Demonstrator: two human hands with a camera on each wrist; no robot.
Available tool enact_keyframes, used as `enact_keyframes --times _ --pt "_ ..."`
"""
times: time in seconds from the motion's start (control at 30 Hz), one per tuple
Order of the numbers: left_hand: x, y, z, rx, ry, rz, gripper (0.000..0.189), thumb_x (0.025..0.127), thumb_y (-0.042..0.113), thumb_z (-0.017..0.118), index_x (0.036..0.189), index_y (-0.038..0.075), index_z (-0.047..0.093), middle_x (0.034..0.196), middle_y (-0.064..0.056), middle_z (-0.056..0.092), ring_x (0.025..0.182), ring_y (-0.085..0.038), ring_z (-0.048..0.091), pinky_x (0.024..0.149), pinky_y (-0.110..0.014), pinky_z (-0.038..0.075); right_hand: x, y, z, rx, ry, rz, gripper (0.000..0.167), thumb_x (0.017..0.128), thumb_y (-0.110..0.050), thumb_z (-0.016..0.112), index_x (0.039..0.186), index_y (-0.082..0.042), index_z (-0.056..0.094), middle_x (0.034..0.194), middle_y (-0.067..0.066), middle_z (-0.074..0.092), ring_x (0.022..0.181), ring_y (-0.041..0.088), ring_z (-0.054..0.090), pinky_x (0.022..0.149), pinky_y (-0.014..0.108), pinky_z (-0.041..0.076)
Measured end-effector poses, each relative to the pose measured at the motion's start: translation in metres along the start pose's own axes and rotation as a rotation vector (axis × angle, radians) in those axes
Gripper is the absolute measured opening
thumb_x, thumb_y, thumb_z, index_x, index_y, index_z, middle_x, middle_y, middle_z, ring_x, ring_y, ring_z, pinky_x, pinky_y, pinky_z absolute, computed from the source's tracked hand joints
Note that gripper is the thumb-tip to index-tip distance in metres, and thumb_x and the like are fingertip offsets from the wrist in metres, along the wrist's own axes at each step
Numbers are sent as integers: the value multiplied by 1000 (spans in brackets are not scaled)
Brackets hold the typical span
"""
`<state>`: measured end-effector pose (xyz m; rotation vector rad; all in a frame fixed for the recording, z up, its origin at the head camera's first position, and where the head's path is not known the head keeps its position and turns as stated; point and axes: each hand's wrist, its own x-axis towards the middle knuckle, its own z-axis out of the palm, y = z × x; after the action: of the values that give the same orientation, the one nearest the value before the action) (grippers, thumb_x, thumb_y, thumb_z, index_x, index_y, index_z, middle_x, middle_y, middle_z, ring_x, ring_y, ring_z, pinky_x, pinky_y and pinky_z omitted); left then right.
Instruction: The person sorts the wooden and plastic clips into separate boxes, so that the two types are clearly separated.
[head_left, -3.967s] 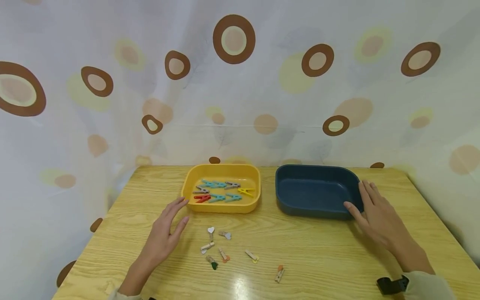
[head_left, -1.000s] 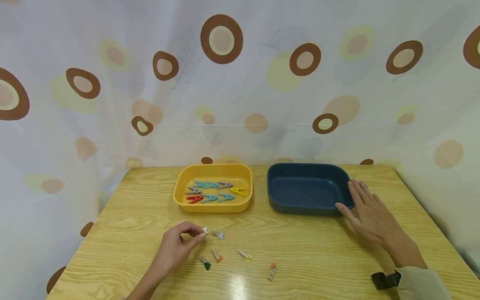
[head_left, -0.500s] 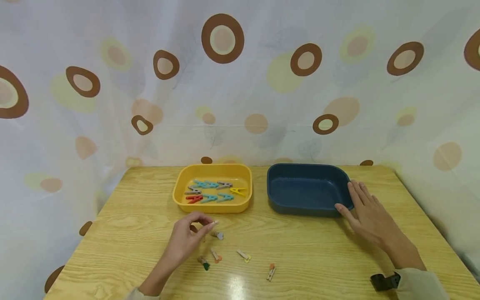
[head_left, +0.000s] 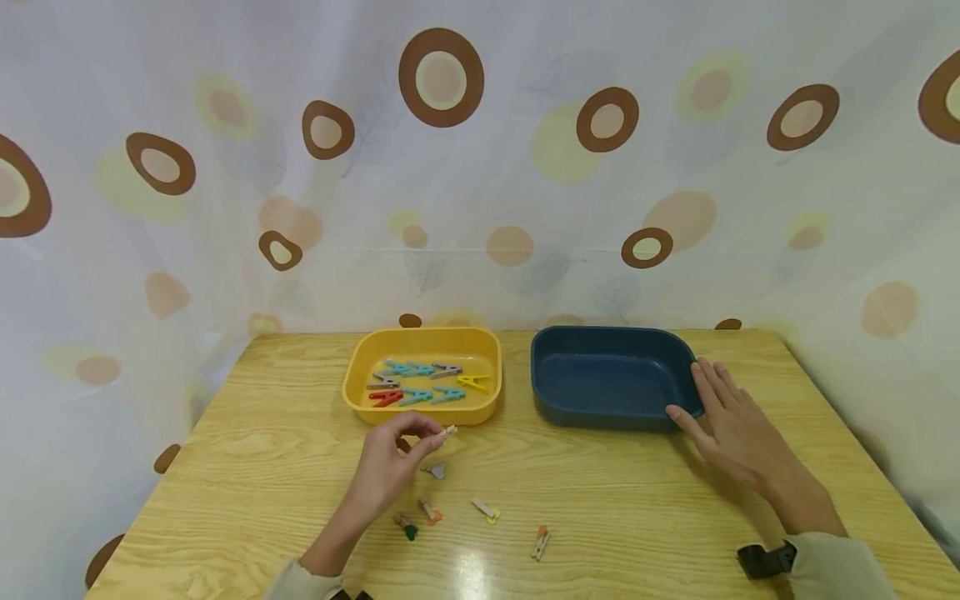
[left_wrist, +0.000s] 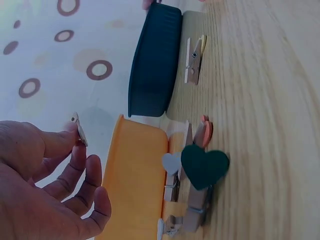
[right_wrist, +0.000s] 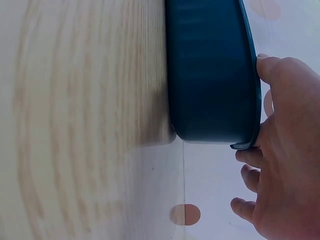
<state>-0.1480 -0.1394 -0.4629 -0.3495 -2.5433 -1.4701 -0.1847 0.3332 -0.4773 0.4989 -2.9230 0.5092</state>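
Observation:
My left hand pinches a small wooden clothespin between thumb and fingertips, raised near the front rim of the yellow tray. In the left wrist view the same clothespin shows edge-on. Below it on the table lie wooden clothespins with hearts or other shapes: a grey heart one, an orange one, a green heart one. My right hand rests on the right end of the dark blue tray, its fingers fairly straight along the side and thumb at the front rim.
Inside the yellow tray are several plastic clothespins, such as a red one and a yellow one. A yellow-tipped wooden clothespin and another orange one lie nearer the front. A patterned curtain hangs behind the table.
From beside the yellow tray, my left hand has come down, taken a wooden clothespin off the table, and lifted it toward the right and back. The right hand stays on the blue tray.

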Motion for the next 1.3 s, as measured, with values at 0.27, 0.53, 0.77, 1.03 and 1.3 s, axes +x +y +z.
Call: enact_keyframes --times 0.27,0.53,0.77,1.03,1.3 --pt "8 7 11 5 -1 44 7 95 19 76 93 13 74 89 10 69 86 -12 65 69 -29 50 1 0 1 8 -7 3 84 109 -45 47 162 5 5 169 24 -2 156 39 -7 118 69 8" --pt "16 12 25 -28 -3 97 3 96 14 74 97 12 73 93 6 70 91 -16 65 69 -31 50 1 2 0 12 -8 5 85 109 -46 47 162 4 4 169 23 -1 156 39 -6 118 68 9" --pt "27 21 41 -30 10 105 6 95 17 76 94 11 73 94 3 70 91 -18 65 67 -28 50 0 1 1 20 10 -10 83 109 -44 48 162 5 6 169 25 1 156 40 -4 119 67 10" --pt "38 30 59 -66 -1 129 7 97 18 74 97 11 75 89 2 71 87 -18 67 62 -25 49 -1 3 3 27 8 -1 84 109 -45 48 162 4 5 169 24 1 156 41 -3 120 65 9" --pt "55 43 73 -85 36 150 6 98 15 72 95 10 73 86 0 71 86 -18 66 64 -27 51 0 3 3 33 6 2 84 109 -45 47 162 3 4 170 23 0 156 41 -4 120 65 6"
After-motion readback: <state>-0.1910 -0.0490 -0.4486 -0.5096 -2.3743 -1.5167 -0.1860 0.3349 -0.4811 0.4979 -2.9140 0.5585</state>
